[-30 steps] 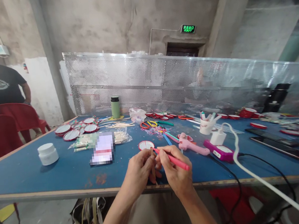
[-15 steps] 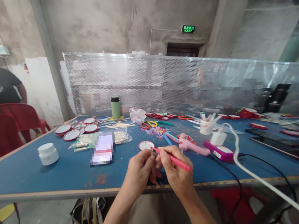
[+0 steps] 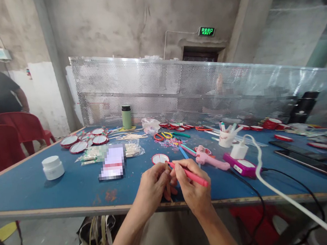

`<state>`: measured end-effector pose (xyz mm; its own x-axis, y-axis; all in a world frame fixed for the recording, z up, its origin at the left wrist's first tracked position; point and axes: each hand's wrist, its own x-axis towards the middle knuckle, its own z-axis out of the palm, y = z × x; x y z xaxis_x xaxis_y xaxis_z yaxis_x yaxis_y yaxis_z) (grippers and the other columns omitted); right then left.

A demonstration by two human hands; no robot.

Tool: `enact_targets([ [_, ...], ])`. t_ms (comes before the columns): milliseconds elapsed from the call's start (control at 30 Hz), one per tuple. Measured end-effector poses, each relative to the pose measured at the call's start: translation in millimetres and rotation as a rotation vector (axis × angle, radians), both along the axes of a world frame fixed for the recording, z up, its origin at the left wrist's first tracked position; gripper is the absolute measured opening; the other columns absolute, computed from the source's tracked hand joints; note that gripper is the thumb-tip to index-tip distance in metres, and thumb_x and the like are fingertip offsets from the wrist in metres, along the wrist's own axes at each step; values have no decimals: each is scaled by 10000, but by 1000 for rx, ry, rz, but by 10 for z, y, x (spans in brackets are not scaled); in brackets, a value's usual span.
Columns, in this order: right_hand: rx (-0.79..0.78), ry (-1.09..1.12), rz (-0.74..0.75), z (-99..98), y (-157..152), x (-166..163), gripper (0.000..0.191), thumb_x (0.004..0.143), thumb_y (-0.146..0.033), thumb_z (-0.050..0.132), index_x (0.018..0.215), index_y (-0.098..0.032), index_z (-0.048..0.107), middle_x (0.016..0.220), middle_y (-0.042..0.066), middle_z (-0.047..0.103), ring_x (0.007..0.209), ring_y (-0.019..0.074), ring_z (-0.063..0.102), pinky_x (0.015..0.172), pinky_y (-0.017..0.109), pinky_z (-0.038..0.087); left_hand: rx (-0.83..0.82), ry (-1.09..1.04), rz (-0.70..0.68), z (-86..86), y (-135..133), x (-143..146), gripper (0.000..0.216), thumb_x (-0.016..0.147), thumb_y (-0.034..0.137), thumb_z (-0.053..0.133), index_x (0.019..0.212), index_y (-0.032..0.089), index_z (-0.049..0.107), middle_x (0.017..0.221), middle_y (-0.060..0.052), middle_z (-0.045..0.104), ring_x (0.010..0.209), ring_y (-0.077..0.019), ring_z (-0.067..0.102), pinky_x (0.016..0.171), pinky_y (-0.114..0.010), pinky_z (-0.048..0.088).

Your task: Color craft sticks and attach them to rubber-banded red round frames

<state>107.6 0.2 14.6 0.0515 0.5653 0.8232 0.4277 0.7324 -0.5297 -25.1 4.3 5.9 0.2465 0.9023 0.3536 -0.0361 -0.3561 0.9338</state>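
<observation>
My left hand pinches a flat, light wooden stick upright between thumb and fingers, close to the table's front edge. In my right hand is a red marker pen, gripped like a writing tool, its tip against or very near the top of the stick. Just beyond the fingertips is a small red-rimmed drum with a white face. Whether the stick is joined to this drum I cannot tell, since my fingers cover the place.
A pink glue gun, a purple power block and a white cable lie right. A blurred phone and a white jar are left. Farther back are pliers, more drums and a green bottle.
Both hands, the stick and the marker look almost unmoved. The person in the dark shirt at the far left has shifted a little further left.
</observation>
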Motion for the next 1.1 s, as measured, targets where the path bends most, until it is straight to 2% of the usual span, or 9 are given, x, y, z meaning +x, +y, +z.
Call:
enact_targets([
  [1100, 7, -36, 33, 3, 10, -1, 154, 971, -253, 548, 880, -190, 654, 675, -22, 683, 508, 109, 641, 514, 211, 523, -6, -24, -9, -42, 47, 7, 272, 954, 404, 491, 792, 192, 546, 555, 20, 632, 402, -102, 555, 421, -176, 404],
])
